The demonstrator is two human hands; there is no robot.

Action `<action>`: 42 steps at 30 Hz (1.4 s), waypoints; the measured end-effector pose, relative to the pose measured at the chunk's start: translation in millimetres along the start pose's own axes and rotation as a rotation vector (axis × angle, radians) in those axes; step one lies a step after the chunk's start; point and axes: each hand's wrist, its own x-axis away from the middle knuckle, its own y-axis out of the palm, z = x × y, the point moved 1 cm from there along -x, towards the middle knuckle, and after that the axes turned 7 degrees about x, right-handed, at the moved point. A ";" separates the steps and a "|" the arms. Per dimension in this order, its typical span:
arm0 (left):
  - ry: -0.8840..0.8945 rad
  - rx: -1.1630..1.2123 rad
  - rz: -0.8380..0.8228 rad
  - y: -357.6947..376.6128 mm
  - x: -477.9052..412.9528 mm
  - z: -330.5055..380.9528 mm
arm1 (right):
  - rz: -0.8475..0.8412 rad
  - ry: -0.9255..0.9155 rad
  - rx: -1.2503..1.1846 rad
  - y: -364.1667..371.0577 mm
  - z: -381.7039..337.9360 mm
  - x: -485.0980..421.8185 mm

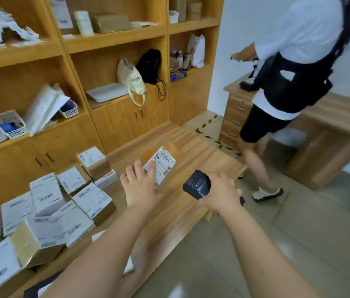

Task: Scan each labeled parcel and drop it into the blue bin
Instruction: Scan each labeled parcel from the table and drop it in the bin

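Cardboard parcel (162, 161), held label-up by the left hand (140, 182) over the table's (180, 214) far end, faces the scanner (196, 184) gripped in the right hand (221, 193); scanning seems next.

One scanner (197, 183), one held parcel (165, 160) — two white baskets (11, 125), two shelf bags (131, 78), roughly ten piled parcels (92, 201).

Parcels (47, 203) heap at the near left of the table (176, 211), the parcel (163, 160) in the left hand (141, 186) is right of them, over the table, the scanner (196, 184) in the right hand (221, 190) just right of it, shelves (113, 39) behind, a person (288, 72) and desk (331, 125) far right.
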 end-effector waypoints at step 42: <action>0.972 0.453 -0.626 54.7 368.8 726.8 | 0.583 1.309 -0.484 -77.8 661.6 380.4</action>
